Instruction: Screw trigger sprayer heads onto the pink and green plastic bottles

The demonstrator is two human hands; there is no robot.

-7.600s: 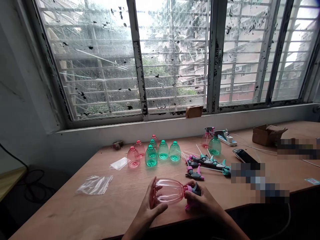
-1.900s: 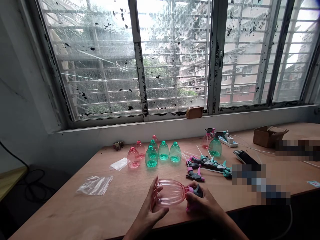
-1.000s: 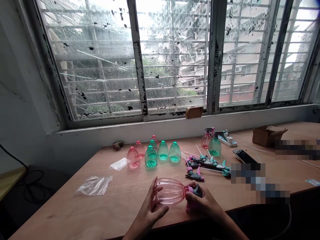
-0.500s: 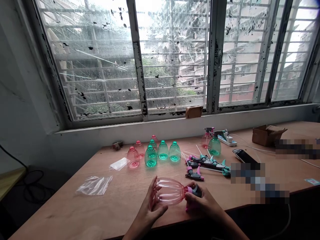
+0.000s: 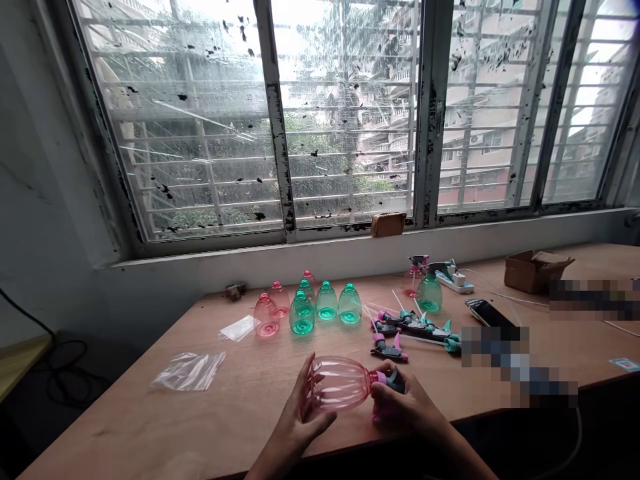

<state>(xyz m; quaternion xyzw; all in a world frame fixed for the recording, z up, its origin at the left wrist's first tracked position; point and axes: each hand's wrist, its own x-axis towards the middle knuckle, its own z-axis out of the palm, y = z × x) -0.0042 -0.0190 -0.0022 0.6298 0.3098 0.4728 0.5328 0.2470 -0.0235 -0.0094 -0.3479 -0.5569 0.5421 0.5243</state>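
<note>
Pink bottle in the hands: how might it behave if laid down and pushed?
The pink bottle likely rolls on its rounded sides, though the spray head at its neck may stop it. Probably light: no liquid shows inside its translucent body.

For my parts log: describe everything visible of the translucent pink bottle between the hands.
The translucent pink, rounded bottle looks plastic; no liquid shows inside. It is held sideways over the near part of the brown wooden table. The left hand cups its wide base end. Its narrow neck points right, meeting the pink collar of a dark grey and pink spray head in the right hand. How tightly the collar sits can't be told.
</note>
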